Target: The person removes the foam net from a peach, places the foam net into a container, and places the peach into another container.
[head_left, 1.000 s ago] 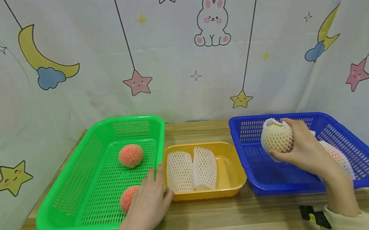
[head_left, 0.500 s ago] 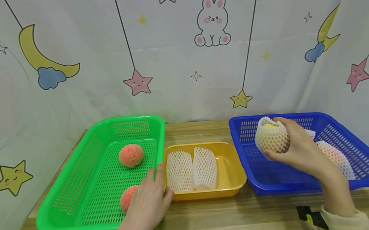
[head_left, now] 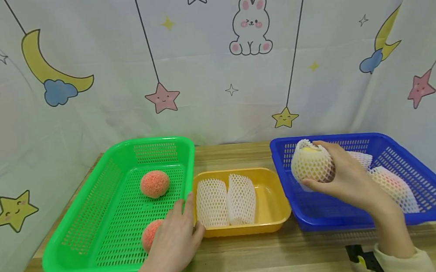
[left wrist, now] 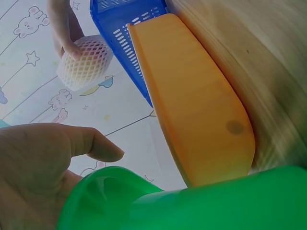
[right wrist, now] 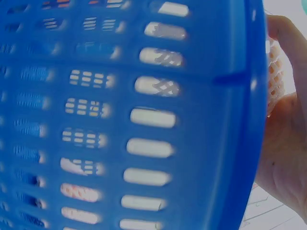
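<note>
In the head view my right hand grips a round yellowish fruit in a white foam net, over the left half of the blue basket. The left wrist view shows the netted fruit raised beyond the basket's rim. From the right wrist, the basket wall covers most of the view, with part of my hand behind it. My left hand rests at the green basket's right rim, fingers loosely extended. Its thumb stands apart from the rim in the left wrist view.
Two bumpy coral balls lie in the green basket, one partly behind my left hand. Between the baskets a yellow tray holds two foam net sleeves. Inside the blue basket are a netted pinkish fruit and another white net.
My right hand has moved left with the netted fruit, showing more of the nets behind it in the blue basket. The left hand has stayed in place.
</note>
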`<state>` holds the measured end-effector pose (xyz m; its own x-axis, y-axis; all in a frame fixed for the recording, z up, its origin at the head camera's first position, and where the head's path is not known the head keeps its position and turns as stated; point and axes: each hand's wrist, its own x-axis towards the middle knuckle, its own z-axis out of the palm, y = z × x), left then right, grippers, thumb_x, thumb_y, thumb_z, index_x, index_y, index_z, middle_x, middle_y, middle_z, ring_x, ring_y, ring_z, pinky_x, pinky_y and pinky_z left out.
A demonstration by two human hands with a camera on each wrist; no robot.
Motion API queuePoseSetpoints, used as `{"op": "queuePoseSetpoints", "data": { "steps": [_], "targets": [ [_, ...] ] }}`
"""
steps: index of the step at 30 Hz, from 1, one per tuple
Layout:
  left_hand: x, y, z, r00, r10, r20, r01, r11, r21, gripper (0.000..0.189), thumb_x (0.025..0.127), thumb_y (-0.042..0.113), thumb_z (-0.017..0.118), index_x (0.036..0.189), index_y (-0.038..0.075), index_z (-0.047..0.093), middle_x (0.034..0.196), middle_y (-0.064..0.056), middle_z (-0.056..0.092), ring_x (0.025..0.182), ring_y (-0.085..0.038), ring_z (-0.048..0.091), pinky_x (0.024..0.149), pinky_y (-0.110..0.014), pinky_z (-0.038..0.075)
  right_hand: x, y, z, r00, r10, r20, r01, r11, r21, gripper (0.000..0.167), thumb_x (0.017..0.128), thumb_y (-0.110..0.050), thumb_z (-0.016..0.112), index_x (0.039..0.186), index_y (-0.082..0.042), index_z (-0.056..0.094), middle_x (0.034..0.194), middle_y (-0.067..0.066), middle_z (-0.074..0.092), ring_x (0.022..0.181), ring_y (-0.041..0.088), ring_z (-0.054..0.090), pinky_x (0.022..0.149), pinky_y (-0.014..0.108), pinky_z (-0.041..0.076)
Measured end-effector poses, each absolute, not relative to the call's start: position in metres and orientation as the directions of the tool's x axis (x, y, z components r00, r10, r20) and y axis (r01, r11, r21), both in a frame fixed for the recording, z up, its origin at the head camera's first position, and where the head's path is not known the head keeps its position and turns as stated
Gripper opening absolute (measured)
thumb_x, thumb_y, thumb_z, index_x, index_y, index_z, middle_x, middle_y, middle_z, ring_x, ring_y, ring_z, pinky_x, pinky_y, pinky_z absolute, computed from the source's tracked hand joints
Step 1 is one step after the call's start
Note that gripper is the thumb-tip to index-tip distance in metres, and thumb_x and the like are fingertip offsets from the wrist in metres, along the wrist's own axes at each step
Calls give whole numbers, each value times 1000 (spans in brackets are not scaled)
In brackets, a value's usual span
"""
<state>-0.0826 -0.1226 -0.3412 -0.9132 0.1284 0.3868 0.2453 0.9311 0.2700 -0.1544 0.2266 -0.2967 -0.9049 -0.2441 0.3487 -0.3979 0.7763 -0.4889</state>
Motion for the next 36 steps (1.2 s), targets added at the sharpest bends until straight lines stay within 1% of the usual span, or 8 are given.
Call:
{"op": "queuePoseSetpoints", "data": {
  "steps": [10,13,18,22,26,28,29,36],
  "targets": [
    [-79,-122,-337,-919,133,372,245,931,271,53,84,14,62,134,1,52,111,-17,60,86,-26,59,57,-31,49,-152,222,-296,-897,-264,354,-423,744,-518,85,77,-39,79,144,-10,35,129,17,48,103,35,59,75,46,58],
    [-78,-122,-336,-920,133,369,244,931,272,53,84,15,63,134,2,52,112,-17,60,89,-27,60,58,-32,50,-150,221,-294,-892,-270,363,-436,727,-530,84,77,-35,79,145,-11,35,130,17,49,103,34,60,75,42,58],
    [-78,-121,-335,-916,134,378,246,932,266,51,85,15,63,133,3,53,113,-15,61,92,-28,59,56,-30,49,-146,220,-289,-885,-268,381,-452,695,-560,83,77,-29,80,145,-11,36,131,15,50,101,30,60,72,29,56],
    [-78,-121,-335,-911,133,390,247,933,260,50,85,16,63,132,4,54,112,-14,61,94,-27,57,54,-27,47,-144,220,-288,-884,-263,387,-454,683,-573,82,77,-27,80,144,-11,37,128,14,53,96,19,60,68,21,54],
    [-78,-121,-335,-905,134,403,252,933,256,51,85,17,63,133,5,54,114,-13,61,97,-27,56,56,-28,48,-143,218,-287,-885,-271,378,-457,657,-600,79,78,-24,80,144,-12,38,124,13,56,93,3,57,71,18,53],
    [-78,-121,-335,-897,141,419,262,933,247,52,84,17,64,134,5,54,115,-14,61,99,-27,56,59,-30,50,-143,215,-287,-889,-278,365,-455,636,-623,77,78,-22,79,143,-12,39,124,11,56,94,-1,57,74,18,53],
    [-78,-121,-335,-892,146,428,270,932,244,52,84,17,65,134,5,54,116,-14,61,100,-28,56,60,-31,51,-142,214,-287,-891,-280,357,-451,631,-631,76,79,-22,79,143,-12,39,124,11,57,95,0,58,75,18,53],
    [-80,-122,-338,-849,185,495,325,922,212,51,83,18,67,132,8,55,122,-15,59,108,-30,57,68,-38,55,-138,197,-283,-929,-245,275,-369,606,-705,66,84,-28,74,138,-8,41,118,13,58,97,21,62,73,22,55]
  ]
}}
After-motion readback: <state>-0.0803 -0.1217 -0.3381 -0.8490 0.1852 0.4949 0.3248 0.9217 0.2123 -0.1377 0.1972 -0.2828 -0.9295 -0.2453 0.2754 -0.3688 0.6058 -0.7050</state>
